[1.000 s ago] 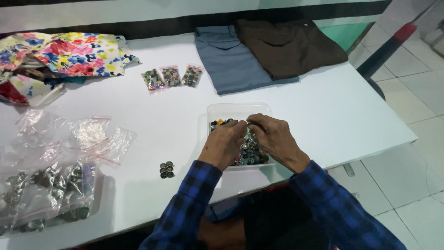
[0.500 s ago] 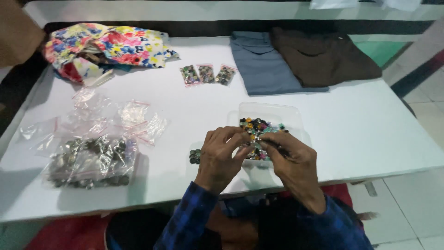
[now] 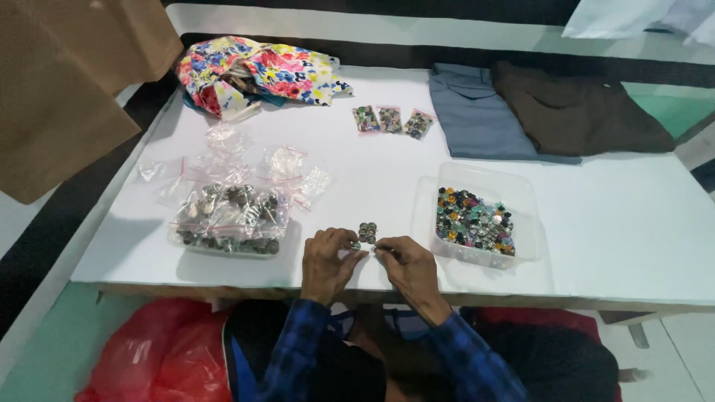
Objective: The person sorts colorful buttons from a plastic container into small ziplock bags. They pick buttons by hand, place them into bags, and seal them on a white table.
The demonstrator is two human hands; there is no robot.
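Blue-sleeved, the left hand [image 3: 328,260] and right hand [image 3: 406,264] meet fingertip-to-fingertip, each grip seemingly pinching a small button [image 3: 357,245].

Soft, even overhead light on the white table [image 3: 611,223]; slightly blurry, faint shadows.

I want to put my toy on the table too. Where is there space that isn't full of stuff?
The widest bare patch of the white table is right of the clear tub of beads, below the brown cloth. Another lies mid-table, between the three small packets and the hands. The left side is crowded with plastic bags.
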